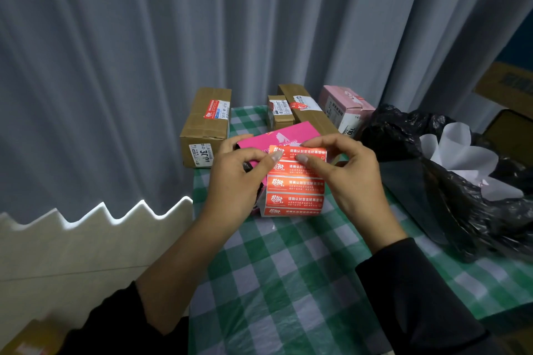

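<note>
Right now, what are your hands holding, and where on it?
The strip of orange labels, by its top label: left hand pinches the left corner, right hand pinches just beside it. The pink box lies behind.

Table with green-and-white checked cloth (288,282). Far left corner: large brown carton (206,124), labelled. Far edge: small brown carton (279,112) touching a long brown carton (305,108); pale pink box (346,108) just beside. Right edge: black bin bag (432,181) holding white paper (461,153). Behind: grey curtain (144,66).
</note>
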